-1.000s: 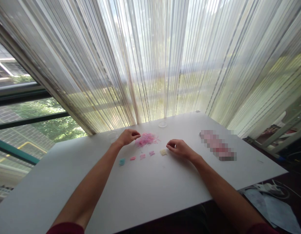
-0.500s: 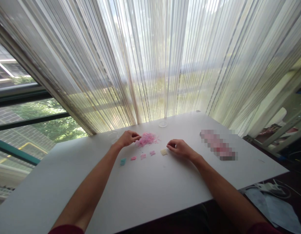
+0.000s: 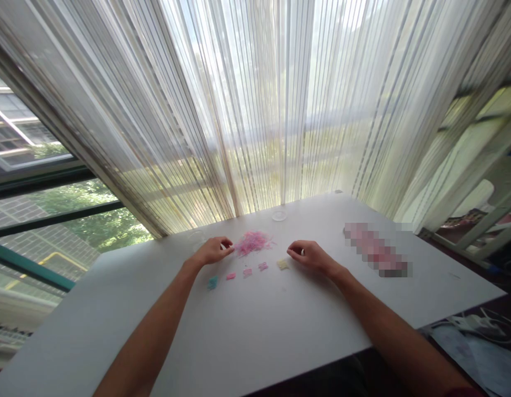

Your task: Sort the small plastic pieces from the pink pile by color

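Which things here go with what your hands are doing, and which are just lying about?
Part of it: left hand, right hand, pile of pink strands, row of small bunches.
Lying about: clear round dish, blurred pink strip, cables on the floor.

White table (image 3: 127,342), viewed from its near edge: a loose heap of pink threads (image 3: 253,243) at centre; nearer, a row of small teal, pink and pale yellow tufts (image 3: 248,272); farther, a clear round dish (image 3: 279,215); at right, a pixel-blurred pink strip (image 3: 377,250).

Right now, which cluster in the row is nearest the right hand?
The pale yellow cluster, at the row's right end; the pink clusters and teal cluster lie farther left.
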The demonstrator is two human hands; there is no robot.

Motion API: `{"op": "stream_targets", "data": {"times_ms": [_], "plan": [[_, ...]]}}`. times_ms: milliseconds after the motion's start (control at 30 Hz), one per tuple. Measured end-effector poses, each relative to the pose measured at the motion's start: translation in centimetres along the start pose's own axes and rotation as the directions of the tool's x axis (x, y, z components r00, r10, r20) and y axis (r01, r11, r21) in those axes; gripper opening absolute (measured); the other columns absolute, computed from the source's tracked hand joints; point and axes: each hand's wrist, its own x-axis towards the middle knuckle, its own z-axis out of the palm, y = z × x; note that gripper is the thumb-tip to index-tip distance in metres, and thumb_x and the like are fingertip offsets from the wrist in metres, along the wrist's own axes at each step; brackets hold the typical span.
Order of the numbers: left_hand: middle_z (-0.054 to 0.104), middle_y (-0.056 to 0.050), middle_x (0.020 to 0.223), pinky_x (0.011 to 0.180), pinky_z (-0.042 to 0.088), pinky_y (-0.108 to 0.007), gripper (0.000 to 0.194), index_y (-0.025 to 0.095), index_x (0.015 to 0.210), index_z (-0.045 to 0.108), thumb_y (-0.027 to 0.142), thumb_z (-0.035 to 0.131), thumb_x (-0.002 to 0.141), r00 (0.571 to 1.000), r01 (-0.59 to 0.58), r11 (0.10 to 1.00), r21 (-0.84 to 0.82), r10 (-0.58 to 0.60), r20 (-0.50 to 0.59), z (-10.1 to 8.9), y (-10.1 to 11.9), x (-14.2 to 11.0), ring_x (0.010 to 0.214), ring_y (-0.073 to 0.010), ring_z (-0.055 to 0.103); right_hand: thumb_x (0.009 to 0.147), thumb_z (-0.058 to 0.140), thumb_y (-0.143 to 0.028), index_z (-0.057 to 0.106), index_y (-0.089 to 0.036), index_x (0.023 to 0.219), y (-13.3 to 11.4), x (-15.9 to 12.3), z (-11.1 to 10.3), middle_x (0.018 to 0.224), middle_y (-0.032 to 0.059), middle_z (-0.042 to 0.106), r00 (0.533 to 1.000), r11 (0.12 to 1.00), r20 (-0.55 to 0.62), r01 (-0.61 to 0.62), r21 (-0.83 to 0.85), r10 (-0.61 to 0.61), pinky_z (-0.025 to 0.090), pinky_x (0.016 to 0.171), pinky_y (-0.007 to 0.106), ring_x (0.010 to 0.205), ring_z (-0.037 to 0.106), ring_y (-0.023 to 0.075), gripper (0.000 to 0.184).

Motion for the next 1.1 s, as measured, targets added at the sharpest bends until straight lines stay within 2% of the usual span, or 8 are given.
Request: {"op": "stream_targets", "data": {"times_ms": [100,333,600,833,1100], "plan": [[0.074,-0.007,0.090,0.065,0.048,-0.026,0.030,0.018,0.090,0.070,0.043,0.058,0.078,0.999,0.039,0.997,0.059,-0.041,0.032,0.5,0.2,-0.4,0.076,-0.0204,0.067,0.086,0.053,-0.036,0.070,-0.017,0.081,0.1,0.1,0.2,0.071,0.0022,0.066,1.000,1.000,-0.005,-0.013,0.001,0.013,0.044,0.062,0.026,0.063,0.055,0.0139,0.026],[0.073,-0.007,0.088,0.065,0.044,-0.026,0.017,0.019,0.085,0.068,0.029,0.056,0.080,0.995,0.098,0.989,0.107,-0.095,-0.025,1.7,1.0,-0.2,0.078,-0.0201,0.065,0.086,0.053,-0.036,0.071,-0.017,0.084,0.5,0.2,0.4,0.076,0.0032,0.070,1.000,1.000,-0.004,-0.008,-0.003,0.008,0.045,0.064,0.027,0.065,0.057,0.0147,0.026],[0.072,-0.007,0.092,0.065,0.044,-0.026,0.020,0.020,0.089,0.068,0.032,0.054,0.082,0.995,0.101,0.987,0.127,-0.100,-0.014,1.1,0.9,-0.8,0.081,-0.0202,0.065,0.086,0.052,-0.035,0.070,-0.017,0.084,0.2,0.1,0.4,0.076,0.0031,0.069,1.000,1.000,-0.003,-0.013,-0.006,0.013,0.044,0.064,0.027,0.066,0.057,0.0146,0.026],[0.072,-0.006,0.089,0.065,0.044,-0.025,0.017,0.021,0.086,0.067,0.030,0.053,0.083,0.996,0.091,0.986,0.136,-0.090,-0.016,1.4,0.5,-0.8,0.080,-0.0198,0.065,0.086,0.052,-0.036,0.071,-0.017,0.084,0.5,0.2,0.5,0.075,0.0037,0.069,1.000,1.000,-0.007,0.003,-0.005,-0.003,0.045,0.063,0.027,0.065,0.057,0.0152,0.027],[0.071,-0.006,0.086,0.065,0.045,-0.026,0.015,0.019,0.085,0.064,0.028,0.053,0.083,0.997,0.048,0.996,0.078,-0.043,-0.063,0.7,0.2,-1.0,0.075,-0.0178,0.064,0.086,0.052,-0.035,0.070,-0.016,0.084,0.3,0.2,0.6,0.075,0.0035,0.068,1.000,1.000,-0.003,-0.003,0.004,0.003,0.044,0.063,0.026,0.064,0.055,0.0145,0.026]]}}
